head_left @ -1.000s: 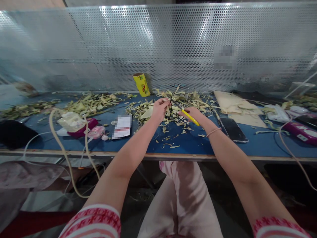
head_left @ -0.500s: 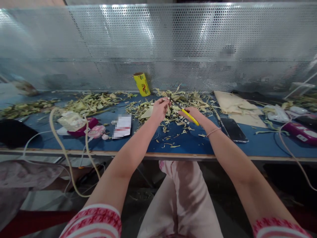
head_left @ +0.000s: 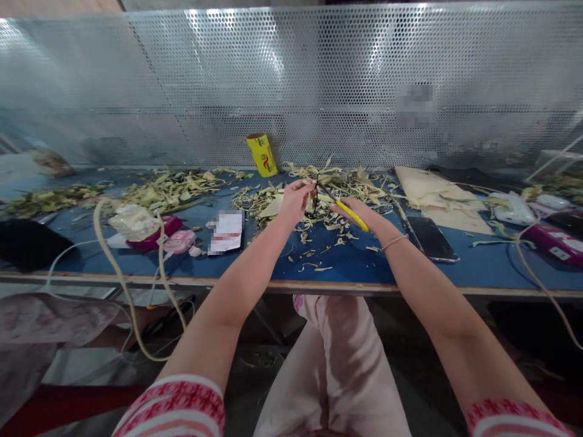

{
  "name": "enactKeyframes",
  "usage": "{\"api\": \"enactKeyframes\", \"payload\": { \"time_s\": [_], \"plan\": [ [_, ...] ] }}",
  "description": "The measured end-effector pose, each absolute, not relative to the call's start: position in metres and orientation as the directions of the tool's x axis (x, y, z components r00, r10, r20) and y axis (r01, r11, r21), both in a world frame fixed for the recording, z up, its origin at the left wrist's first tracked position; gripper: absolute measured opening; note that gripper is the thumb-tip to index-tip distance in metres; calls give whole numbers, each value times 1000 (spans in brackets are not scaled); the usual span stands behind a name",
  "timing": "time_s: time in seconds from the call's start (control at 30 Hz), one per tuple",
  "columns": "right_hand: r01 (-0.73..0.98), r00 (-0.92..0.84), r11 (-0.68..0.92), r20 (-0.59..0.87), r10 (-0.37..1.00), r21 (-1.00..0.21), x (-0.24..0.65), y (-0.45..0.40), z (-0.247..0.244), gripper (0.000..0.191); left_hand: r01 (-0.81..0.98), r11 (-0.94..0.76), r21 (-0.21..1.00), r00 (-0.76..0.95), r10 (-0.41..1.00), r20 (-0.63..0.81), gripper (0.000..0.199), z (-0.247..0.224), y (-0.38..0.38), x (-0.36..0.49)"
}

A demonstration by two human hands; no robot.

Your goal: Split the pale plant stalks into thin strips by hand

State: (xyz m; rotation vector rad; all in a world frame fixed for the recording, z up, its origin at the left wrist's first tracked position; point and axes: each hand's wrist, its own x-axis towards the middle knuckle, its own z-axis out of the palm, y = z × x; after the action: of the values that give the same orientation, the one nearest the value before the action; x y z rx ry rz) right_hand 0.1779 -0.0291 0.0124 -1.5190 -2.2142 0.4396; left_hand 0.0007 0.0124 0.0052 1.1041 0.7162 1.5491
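My left hand (head_left: 298, 195) is pinched on a thin dark stem (head_left: 315, 205) above a heap of dried plant pieces (head_left: 268, 203). In my right hand (head_left: 350, 211) is a yellow-handled tool (head_left: 354, 216), probably scissors, its dark tip pointing up and left toward the left fingertips. The tip lies close to the stem; whether they touch cannot be made out. Small pale scraps (head_left: 314, 267) are scattered on the blue tabletop below both hands.
A yellow tube (head_left: 262, 155) leans near the perforated metal screen (head_left: 319, 79). To the left are a card (head_left: 226, 232), a pink object (head_left: 179, 241) and a looped cable (head_left: 113, 273). At right lie a phone (head_left: 430, 238), brown paper (head_left: 430, 191) and a purple box (head_left: 555, 244). A person's leg shows lower left.
The view has shifted very slightly. Both hands keep nearly the same pose, and the dark stem at the left fingertips stands a little differently.
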Motion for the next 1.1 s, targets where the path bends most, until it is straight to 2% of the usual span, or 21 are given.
{"api": "enactKeyframes", "payload": {
  "time_s": [0.2, 0.4, 0.7, 0.93, 1.1],
  "plan": [
    [785, -343, 376, 160, 925, -492, 179, -29, 14, 41, -431, -295, 853, -34, 950, 311, 6, 12, 5, 1],
    [806, -297, 339, 164, 941, -485, 178, -27, 13, 44, -439, -315, 841, -47, 943, 329, 8, 10, 8, 1],
    [800, -265, 317, 174, 948, -510, 177, -24, 11, 50, -374, -355, 857, -47, 930, 365, 11, 0, 23, 0],
    [845, -249, 312, 197, 948, -434, 176, -23, 12, 51, -363, -374, 853, -33, 920, 389, 15, -4, 28, -2],
    [882, -243, 313, 229, 942, -351, 175, -21, 13, 53, -420, -354, 836, -60, 930, 363, 18, 2, 21, -1]
  ]
}}
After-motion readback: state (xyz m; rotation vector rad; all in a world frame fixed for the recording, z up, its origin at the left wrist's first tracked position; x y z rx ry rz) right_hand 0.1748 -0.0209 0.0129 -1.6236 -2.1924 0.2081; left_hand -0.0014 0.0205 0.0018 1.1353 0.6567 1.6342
